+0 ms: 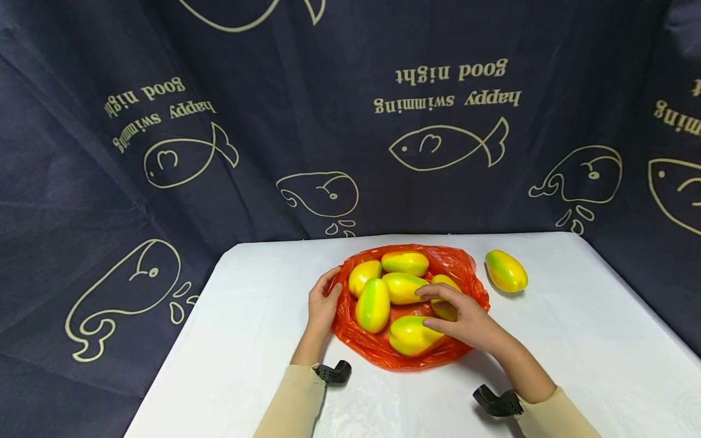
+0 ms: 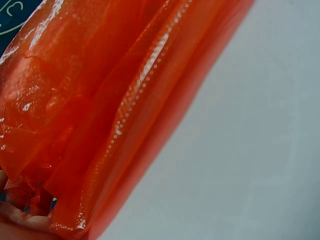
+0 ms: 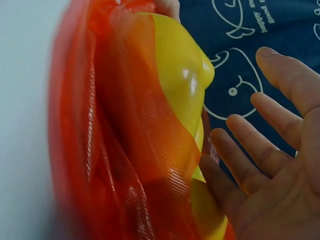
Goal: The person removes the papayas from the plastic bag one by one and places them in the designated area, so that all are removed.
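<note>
The person's sleeves of beige cloth (image 1: 292,398) lie nearest, a black wrist-worn device (image 1: 335,372) at each cuff. Ahead of them, the left hand (image 1: 321,307) is at the left rim of a crinkled, translucent red plastic bag (image 1: 372,351); whether it pinches the film, one cannot tell. The right hand (image 1: 462,316) reaches over the bag's right side, fingers spread wide, palm holding nothing.

A smooth yellow-and-green oval fruit (image 1: 408,336) lies by the right thumb; a second fruit (image 1: 445,310) is partly hidden beneath that hand, and a third fruit (image 1: 401,288) lies near its fingertips. Two more, an end-on fruit (image 1: 373,306) and a rounder fruit (image 1: 364,277), lie right of the left hand. A far fruit (image 1: 405,263) lies beyond the fingertips, also inside the bag.

Beyond and right of the right hand, a loose fruit (image 1: 506,271) rests on the white table (image 1: 219,365). Behind hangs navy cloth (image 1: 328,91) with pale fish and whale outlines.
</note>
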### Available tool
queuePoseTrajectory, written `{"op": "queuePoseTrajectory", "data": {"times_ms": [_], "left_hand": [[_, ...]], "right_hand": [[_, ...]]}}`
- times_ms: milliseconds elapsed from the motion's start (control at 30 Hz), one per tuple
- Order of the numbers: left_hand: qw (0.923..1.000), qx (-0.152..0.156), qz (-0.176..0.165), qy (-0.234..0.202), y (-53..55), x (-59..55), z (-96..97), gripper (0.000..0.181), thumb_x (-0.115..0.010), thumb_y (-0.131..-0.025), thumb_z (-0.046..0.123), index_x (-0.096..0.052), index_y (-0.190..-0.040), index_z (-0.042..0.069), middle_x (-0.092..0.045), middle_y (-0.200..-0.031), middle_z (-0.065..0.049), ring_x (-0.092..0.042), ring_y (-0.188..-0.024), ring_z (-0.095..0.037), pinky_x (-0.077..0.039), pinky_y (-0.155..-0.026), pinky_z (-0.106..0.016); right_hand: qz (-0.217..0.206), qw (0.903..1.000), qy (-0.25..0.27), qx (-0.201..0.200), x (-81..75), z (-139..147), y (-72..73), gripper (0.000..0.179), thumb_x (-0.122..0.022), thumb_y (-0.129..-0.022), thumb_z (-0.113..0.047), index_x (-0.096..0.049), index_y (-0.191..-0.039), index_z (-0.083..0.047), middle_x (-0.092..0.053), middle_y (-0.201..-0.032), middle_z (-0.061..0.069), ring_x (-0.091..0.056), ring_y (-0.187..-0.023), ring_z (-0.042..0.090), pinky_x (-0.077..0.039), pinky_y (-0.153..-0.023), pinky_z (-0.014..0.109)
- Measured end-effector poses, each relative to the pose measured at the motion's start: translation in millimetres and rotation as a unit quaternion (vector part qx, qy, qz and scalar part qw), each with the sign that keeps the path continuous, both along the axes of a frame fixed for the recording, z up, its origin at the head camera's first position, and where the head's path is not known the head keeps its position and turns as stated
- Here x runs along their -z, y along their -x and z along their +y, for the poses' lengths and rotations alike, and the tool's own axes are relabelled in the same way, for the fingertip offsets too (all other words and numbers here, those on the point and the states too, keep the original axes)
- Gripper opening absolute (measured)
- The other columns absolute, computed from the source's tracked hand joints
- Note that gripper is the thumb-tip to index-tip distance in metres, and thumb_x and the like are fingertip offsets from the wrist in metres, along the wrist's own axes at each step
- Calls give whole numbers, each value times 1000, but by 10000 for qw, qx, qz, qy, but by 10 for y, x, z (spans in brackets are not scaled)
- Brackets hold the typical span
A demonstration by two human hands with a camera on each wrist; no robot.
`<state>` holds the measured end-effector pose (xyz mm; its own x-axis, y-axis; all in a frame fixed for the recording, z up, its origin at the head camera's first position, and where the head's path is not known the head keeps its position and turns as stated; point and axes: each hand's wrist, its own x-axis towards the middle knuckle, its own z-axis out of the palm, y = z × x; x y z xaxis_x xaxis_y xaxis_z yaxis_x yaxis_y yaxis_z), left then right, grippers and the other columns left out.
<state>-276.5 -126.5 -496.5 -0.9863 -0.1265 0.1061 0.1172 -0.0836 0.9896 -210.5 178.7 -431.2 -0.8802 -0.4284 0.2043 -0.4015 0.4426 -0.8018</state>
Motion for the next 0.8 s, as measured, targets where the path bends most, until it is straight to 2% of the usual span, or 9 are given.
{"op": "queuePoseTrajectory", "data": {"times_ms": [133, 267, 433, 533, 667, 800], "left_hand": [[10000, -8, 0, -1, -1, -5, 1, 38, -54, -99, 6, -61, -136, 15, -58, -143, -7, -55, -131, -25, -52, -105, -31], [10000, -20, -15, 6, -5, -14, 2, 38, -54, -99, 6, -61, -135, 14, -58, -143, -7, -55, -131, -25, -52, -105, -30], [10000, -3, -4, 49, -6, -14, -1, 38, -53, -99, 5, -61, -135, 14, -58, -143, -7, -55, -130, -25, -53, -104, -32], [10000, -7, -12, 39, -3, -11, 1, 38, -53, -99, 5, -61, -135, 14, -58, -143, -7, -55, -130, -25, -53, -104, -31], [10000, -1, 24, 19, -2, -6, 1, 38, -54, -99, 5, -61, -136, 13, -58, -143, -8, -55, -130, -26, -53, -104, -30], [10000, 14, 37, 21, -7, -2, 0, 39, -54, -99, 5, -60, -137, 12, -58, -143, -9, -55, -130, -27, -52, -105, -31]], "right_hand": [[-125, 9997, -15, -229, 19, -39, -9, 52, -77, -87, -29, -58, -134, -20, -61, -135, 5, -54, -126, 29, -50, -108, 45], [-264, 9988, -98, -401, 40, -66, -22, 52, -77, -87, -31, -57, -134, -25, -60, -137, 3, -53, -128, 31, -48, -109, 49], [-363, 9974, -299, -542, 89, -83, -24, 52, -76, -87, -32, -56, -135, -26, -61, -138, 4, -53, -126, 27, -48, -109, 35], [-397, 9968, -415, -562, 125, -90, -17, 52, -76, -87, -34, -57, -134, -25, -62, -135, 0, -55, -123, 20, -48, -107, 26], [-385, 9959, -554, -610, 178, -91, -13, 51, -76, -87, -39, -58, -132, -25, -63, -130, -10, -55, -118, 11, -48, -106, 24], [-585, 9948, -603, -584, 229, -91, -11, 50, -75, -87, -41, -58, -132, -30, -61, -129, -15, -53, -119, 11, -47, -107, 27]]}}
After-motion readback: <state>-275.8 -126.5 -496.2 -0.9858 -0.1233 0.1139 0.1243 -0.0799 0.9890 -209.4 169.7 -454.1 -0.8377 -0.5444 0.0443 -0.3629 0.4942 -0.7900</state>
